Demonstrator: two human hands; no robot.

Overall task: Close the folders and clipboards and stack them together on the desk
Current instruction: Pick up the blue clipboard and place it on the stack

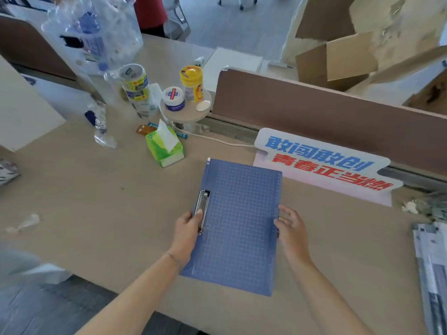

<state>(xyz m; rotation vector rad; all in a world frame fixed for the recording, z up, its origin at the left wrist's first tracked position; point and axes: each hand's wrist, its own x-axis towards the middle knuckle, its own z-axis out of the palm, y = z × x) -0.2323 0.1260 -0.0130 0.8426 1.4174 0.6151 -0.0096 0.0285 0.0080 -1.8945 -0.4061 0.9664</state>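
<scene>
The left hand (186, 228) covers part of the blue clipboard (239, 226) and the lower end of its metal clip (202, 209). A stack of printed papers (433, 267) runs off the right edge. A blurred patterned object (7, 171) is cut by the left edge; its kind cannot be told.

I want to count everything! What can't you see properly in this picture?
Head view only:
- Desk under the blue clipboard: hidden by the board.
- Left hand fingers: tucked beneath its edge.
- Grey stack: cut off by the right edge.
- Plastic bag contents: blurred.
</scene>
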